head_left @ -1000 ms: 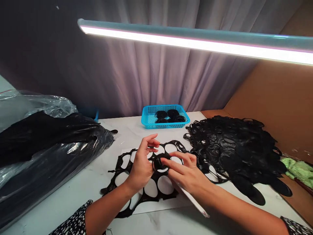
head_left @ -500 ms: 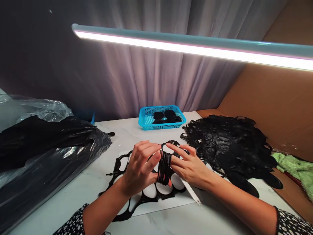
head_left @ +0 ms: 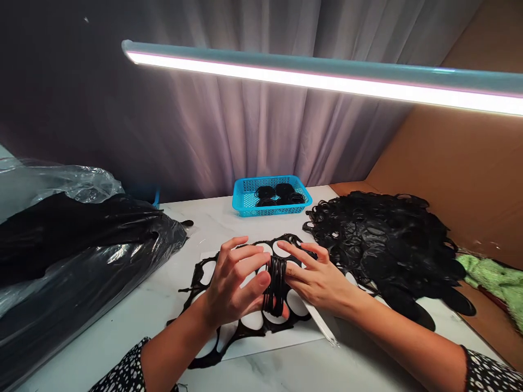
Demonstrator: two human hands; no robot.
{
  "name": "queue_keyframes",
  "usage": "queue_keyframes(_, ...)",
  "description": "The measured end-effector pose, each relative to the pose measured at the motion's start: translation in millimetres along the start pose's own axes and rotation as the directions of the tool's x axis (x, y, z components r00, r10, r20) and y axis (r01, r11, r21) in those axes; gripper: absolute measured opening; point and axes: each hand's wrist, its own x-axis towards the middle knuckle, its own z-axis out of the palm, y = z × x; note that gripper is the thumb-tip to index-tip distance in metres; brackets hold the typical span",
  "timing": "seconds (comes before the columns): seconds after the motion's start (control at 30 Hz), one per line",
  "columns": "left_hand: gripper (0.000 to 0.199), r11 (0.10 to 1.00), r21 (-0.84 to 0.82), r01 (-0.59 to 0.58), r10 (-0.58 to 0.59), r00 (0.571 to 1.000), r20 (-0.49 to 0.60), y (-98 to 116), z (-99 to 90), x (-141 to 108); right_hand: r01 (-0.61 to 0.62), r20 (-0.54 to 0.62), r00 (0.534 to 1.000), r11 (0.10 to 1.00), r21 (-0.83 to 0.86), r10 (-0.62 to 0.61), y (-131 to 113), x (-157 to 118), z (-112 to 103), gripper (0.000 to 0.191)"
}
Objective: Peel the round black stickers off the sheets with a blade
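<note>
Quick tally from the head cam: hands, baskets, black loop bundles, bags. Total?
Hands: 2 (left hand, right hand)
Blue plastic basket: 1
Black loop bundles: 5 (4 in basket, 1 between hands)
Black plastic bag: 1
Total: 9

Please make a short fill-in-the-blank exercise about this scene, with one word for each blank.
The left hand and the right hand hold a bundle of black bands between their ____.
The colour of the small basket is ____.
The big heap of black bands lies to the ____ of the hands.

Missing words: fingers; blue; right.
</note>
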Motion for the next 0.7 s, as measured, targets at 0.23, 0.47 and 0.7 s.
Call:
queue_keyframes(0.23,0.053,0.971,-0.214,0.109,-0.120,0.992,-0.036,9,0.2,14,-0.069,0.068,0.996,0.980,0.187,0.057,-4,0,2,0.018)
queue_keyframes(0.47,0.037,0.120,-0.696,0.708,-0.889,0.389,0.242,-17,8.5,25,-0.571,0.485,0.763,0.094,0.815,0.428,-24,9,-2,0.026)
queue_keyframes(0.7,0.007,0.337,-0.160,0.928,-0.792,0.371,0.485,-131,7.7,64,-0.737,0.651,0.625,0.051,0.674,0.430,-32,6,31,0.016)
